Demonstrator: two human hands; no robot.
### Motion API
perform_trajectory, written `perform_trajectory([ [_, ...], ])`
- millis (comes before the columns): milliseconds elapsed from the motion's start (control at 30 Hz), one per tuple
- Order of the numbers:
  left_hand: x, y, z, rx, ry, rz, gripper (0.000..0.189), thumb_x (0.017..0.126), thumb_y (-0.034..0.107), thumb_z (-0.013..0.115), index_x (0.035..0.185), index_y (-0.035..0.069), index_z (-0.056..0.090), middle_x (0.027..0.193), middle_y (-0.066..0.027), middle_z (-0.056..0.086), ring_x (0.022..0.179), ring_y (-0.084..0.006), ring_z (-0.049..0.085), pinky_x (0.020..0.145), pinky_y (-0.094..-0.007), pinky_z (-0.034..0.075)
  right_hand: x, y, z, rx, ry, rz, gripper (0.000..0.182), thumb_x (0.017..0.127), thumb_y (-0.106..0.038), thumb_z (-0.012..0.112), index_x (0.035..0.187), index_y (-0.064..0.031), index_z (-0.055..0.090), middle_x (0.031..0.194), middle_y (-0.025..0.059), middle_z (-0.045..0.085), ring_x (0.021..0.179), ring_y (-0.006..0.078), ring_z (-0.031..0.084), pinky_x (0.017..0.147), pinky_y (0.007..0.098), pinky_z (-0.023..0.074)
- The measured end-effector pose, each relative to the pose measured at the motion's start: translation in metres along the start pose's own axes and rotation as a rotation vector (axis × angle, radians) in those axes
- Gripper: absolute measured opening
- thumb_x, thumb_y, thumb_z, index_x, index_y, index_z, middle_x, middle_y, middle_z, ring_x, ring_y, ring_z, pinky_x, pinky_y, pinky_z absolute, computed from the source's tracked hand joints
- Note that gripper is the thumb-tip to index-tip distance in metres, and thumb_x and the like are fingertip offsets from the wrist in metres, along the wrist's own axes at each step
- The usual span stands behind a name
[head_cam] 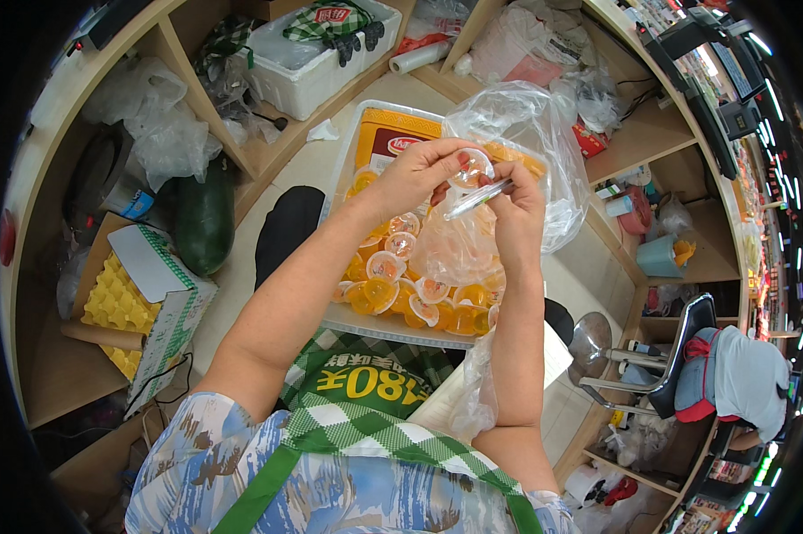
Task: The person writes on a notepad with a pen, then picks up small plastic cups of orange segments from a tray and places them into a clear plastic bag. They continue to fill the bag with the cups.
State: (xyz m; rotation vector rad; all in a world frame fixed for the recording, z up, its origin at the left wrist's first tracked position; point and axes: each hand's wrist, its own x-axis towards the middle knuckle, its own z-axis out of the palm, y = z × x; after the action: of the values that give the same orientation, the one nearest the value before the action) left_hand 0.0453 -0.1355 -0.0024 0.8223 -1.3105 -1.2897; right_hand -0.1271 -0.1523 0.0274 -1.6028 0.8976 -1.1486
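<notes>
My left hand [423, 172] pinches the rim of a small jelly cup [469, 168] with a clear printed lid. My right hand [518, 200] meets the same cup with its fingertips and also grips a slim clear-and-silver pen-like tool [478, 199]. Below them, a thin clear plastic bag [458, 243] lies over part of the heap. Several orange jelly cups [380, 294] with film lids fill the near part of a white plastic tray [401, 332]. An orange package [373, 135] with a maroon panel lies at its far end.
A large clear bag [562, 207] drapes over the tray's right side. Shelves hold a foam box [318, 87], a winter melon [204, 223] and a carton of yellow egg trays [168, 287]. White paper [556, 354] lies by my right arm. Another person [742, 380] is near a chair [685, 354].
</notes>
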Motion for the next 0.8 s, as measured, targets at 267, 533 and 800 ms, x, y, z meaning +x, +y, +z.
perform_trajectory([
  [267,-0.002,0.009,0.007,0.04,0.036,0.028,0.044,0.096,0.008,0.052,0.139,0.011,0.045,0.117,-0.0024,0.056,0.065,-0.0019,0.045,0.058,-0.017,0.042,0.002,-0.002,-0.022,0.112,0.391,-0.129,0.01,0.084,0.005,0.055,0.086,-0.0045,0.053,0.077,0.0004,0.056,0.068,0.0058,0.05,0.062,0.0191,0.0393],
  [533,-0.006,0.006,0.011,0.368,0.202,0.187,0.025,0.091,0.009,0.061,0.116,0.007,0.064,0.099,0.0016,0.061,0.067,-0.0027,0.044,0.062,-0.0187,0.04,0.002,-0.003,-0.012,0.183,0.463,-0.174,0.014,0.085,0.007,0.058,0.09,-0.0033,0.051,0.079,0.0011,0.056,0.072,0.0058,0.055,0.064,0.0198,0.0431],
  [800,-0.017,-0.029,-0.024,1.028,-0.067,-0.367,0.017,0.079,0.007,0.067,0.096,0.006,0.07,0.095,-0.0108,0.07,0.086,-0.0251,0.066,0.076,-0.0331,0.051,0.001,-0.003,-0.004,0.073,0.219,-0.099,0.016,0.084,0.008,0.059,0.093,-0.0034,0.054,0.087,0.0044,0.063,0.071,0.0071,0.057,0.062,0.0217,0.0464],
])
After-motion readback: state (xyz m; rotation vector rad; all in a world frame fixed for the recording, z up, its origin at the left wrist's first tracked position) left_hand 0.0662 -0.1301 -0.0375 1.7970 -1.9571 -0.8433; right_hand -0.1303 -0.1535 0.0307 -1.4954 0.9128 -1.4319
